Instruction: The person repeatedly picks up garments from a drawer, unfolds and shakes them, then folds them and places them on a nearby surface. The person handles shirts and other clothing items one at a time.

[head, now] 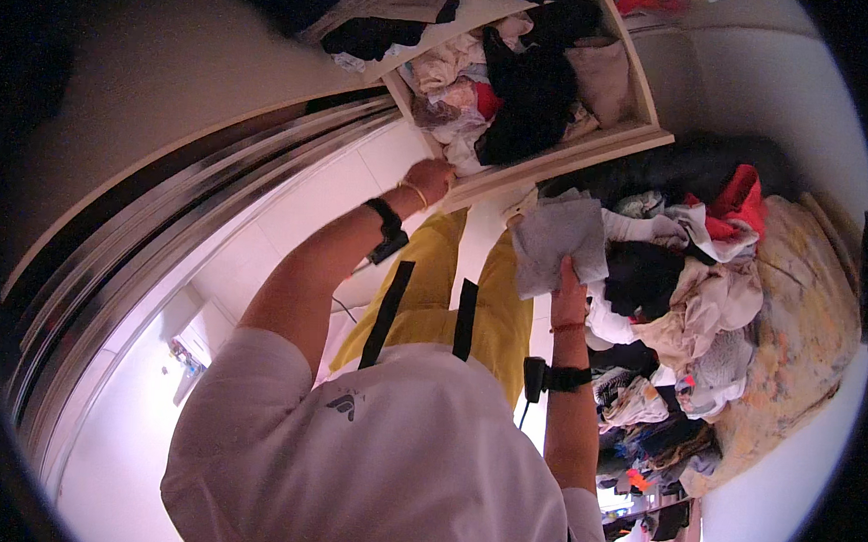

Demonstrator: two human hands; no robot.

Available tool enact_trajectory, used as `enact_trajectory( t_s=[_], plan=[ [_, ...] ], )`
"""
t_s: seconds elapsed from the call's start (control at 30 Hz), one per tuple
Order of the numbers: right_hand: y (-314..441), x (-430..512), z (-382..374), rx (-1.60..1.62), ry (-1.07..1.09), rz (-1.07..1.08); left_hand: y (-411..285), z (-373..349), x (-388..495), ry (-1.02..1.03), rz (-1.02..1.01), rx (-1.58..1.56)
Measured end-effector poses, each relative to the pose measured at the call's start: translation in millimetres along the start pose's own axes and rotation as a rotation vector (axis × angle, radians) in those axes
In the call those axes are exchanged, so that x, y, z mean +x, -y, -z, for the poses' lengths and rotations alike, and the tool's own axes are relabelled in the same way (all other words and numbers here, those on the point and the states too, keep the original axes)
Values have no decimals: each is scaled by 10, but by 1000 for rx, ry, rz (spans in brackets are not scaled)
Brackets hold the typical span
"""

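Observation:
A wooden drawer (553, 155) stands pulled out before me, filled with jumbled clothes. Black fabric (530, 95) lies over its middle, with pale garments (445, 63) on the left and a beige cloth (605, 80) on the right. My left hand (430, 181) is at the drawer's front left corner, its fingers curled on the edge. In my right hand (568, 281) is a folded grey cloth (560, 239), held by its near edge. It hangs just in front of the drawer, beside the clothes pile.
On my right, a heap of mixed clothes (705, 295) lies on a bed with a patterned yellowish cover (798, 305). A red garment (737, 203) tops its far end. Sliding-door tracks (194, 162) run along the left. More dark clothing (374, 36) sits beyond the drawer.

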State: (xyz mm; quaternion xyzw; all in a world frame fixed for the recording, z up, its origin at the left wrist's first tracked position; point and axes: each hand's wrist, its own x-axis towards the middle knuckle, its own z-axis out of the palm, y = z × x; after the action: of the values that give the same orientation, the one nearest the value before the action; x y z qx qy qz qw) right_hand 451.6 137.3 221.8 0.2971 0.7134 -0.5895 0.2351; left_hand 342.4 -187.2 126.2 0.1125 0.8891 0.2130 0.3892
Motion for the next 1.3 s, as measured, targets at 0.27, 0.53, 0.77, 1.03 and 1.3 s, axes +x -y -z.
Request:
enact_trajectory(
  t_s=[0.27, 0.53, 0.77, 1.03, 1.3],
  plan=[
    [-78, -16, -110, 85, -29, -134, 391, 258, 1115, -68, 147, 611],
    [-37, 87, -140, -11, 187, -163, 1080, 541, 1420, -584, 158, 457],
    [-222, 119, -149, -108, 305, -142, 1383, 205, 1607, -593, 529, 151],
    [-280, 150, -140, -114, 327, -117, 842, 494, 1231, -419, 330, 162],
    [-314, 164, -123, -73, 311, -176, 55, -136, 1579, -471, 385, 8]
  ],
)
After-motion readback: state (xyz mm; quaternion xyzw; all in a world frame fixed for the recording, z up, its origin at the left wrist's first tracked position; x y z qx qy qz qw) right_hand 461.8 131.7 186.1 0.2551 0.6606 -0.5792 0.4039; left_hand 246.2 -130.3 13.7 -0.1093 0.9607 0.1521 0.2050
